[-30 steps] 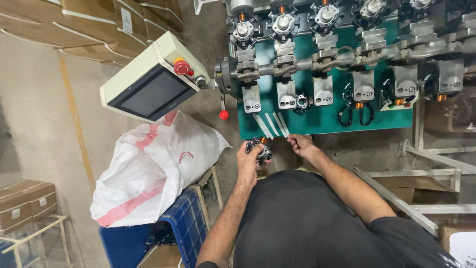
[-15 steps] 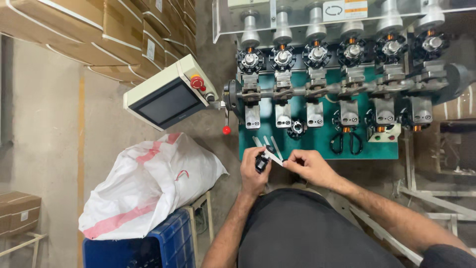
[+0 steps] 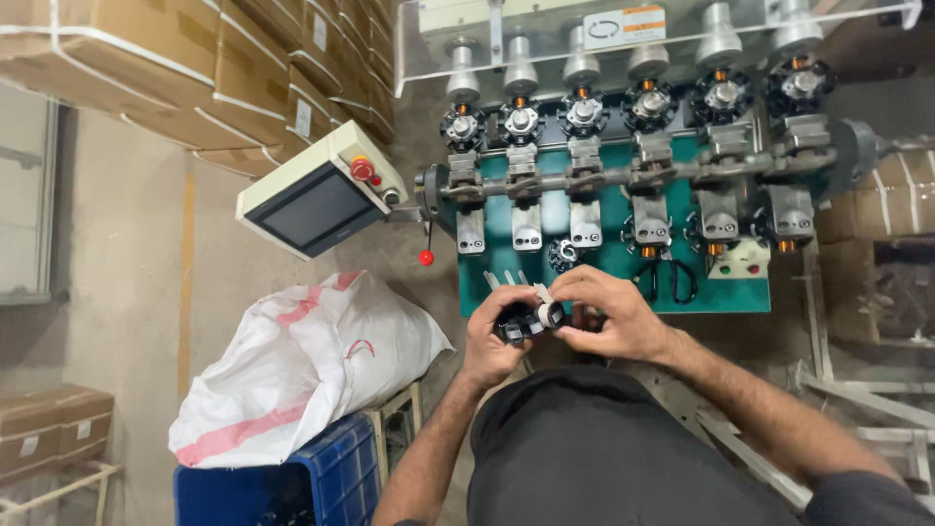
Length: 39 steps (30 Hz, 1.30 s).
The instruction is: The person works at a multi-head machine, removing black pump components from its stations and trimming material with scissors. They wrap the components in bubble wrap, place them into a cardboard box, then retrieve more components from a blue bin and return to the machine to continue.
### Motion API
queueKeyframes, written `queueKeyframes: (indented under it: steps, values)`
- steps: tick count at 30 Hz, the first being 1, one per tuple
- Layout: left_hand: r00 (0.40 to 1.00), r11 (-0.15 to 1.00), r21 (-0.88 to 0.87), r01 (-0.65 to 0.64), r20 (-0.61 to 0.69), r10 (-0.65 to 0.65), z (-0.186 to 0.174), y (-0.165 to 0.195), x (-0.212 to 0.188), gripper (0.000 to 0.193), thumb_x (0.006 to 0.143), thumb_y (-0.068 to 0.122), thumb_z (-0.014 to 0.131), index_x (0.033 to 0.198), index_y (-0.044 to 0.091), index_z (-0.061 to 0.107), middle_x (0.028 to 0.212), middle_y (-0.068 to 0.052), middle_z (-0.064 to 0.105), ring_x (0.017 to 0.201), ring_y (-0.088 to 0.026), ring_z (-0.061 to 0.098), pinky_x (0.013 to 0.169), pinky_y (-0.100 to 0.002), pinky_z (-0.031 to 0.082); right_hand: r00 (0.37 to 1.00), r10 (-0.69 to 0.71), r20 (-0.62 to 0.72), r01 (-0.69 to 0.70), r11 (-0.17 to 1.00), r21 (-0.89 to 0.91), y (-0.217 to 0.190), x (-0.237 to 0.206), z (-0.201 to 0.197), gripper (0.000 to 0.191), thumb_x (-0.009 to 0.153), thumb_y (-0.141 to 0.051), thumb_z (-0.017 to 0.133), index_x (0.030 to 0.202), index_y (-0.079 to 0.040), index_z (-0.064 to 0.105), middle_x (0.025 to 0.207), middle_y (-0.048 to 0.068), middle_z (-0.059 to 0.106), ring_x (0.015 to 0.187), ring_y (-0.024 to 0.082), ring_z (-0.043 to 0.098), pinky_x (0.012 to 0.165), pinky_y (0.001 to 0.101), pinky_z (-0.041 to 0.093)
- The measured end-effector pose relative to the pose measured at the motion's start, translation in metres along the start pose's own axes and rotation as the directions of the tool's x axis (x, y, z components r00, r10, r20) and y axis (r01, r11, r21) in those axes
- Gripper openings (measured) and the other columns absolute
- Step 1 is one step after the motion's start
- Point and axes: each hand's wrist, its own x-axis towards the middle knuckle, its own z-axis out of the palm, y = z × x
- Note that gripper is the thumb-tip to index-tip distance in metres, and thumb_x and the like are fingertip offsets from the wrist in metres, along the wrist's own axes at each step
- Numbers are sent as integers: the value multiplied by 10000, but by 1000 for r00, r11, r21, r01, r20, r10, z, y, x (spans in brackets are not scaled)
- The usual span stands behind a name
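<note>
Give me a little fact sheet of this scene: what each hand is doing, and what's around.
left hand: grips a small black round part from the left
right hand: fingers pinch the same part from the right
white strip: sticks up from the part
machine: green panel, row of six round heads
control screen: tilted, dark, red button
white sack: on a blue crate
cardboard boxes: stacked upper left

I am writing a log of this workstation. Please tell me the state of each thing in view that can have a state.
Left hand: holds the small black round part.
Right hand: fingertips on the same part.
Small black round part: held between both hands, above the lap.
Touch screen panel: dark.
Winding machine: wound parts sit on its upper spindles.
White sack: full, resting on the blue crate.
Scissors: lying on the green plate.
</note>
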Motion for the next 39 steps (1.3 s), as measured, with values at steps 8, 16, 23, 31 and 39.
queueKeyframes:
  steps: [8, 16, 23, 31, 39]
  values:
    - [448, 359, -280, 890, 681, -580, -6, -108, -7, 617, 852, 125, 800, 1397, 32, 524, 1073, -48, 725, 912, -121, 694, 740, -266, 573, 904, 426, 32, -424, 904, -64, 58, -59, 48, 286, 793, -257, 847, 933, -27, 751, 751, 83, 704, 642, 145, 659, 582, 305, 539]
    - [900, 791, 455, 408, -54, -433, 54, -211, 84, 458, 812, 182, 812, 1233, 77, 667, 1042, -156, 710, 945, -333, 688, 845, -430, 540, 553, 759, -343, -787, 611, 84, 221, -31, 43, 285, 835, -189, 775, 1027, 19, 735, 852, 143, 780, 678, 189, 761, 637, 335, 601]
    - [849, 836, 147, 529, -65, -525, 72, -201, 157, 386, 897, 169, 745, 1257, 34, 702, 1107, -111, 761, 1022, -222, 706, 924, -351, 540, 382, 901, -204, -829, 432, 357, 230, 12, 26, 599, 770, -224, 708, 1335, -119, 539, 1182, 54, 696, 1034, 221, 683, 820, 428, 601]
    - [368, 369, -6, 930, 97, -925, 108, -195, 57, 580, 923, 302, 671, 1480, 198, 551, 1182, -155, 661, 958, -235, 655, 707, -387, 593, -9, 999, -35, -369, 29, 929, 204, -41, 47, 440, 879, -489, 673, 1125, -125, 653, 911, 85, 636, 781, 235, 597, 650, 422, 512]
    - [730, 735, -117, 668, 296, -616, 167, -189, 38, 738, 985, 561, 521, 1581, 160, 352, 1574, -56, 444, 1366, -204, 482, 1028, -419, 457, -110, 993, 41, 113, -28, 993, 119, -364, -30, 325, 797, -370, 661, 1031, -146, 671, 952, 44, 689, 867, 244, 670, 735, 422, 552]
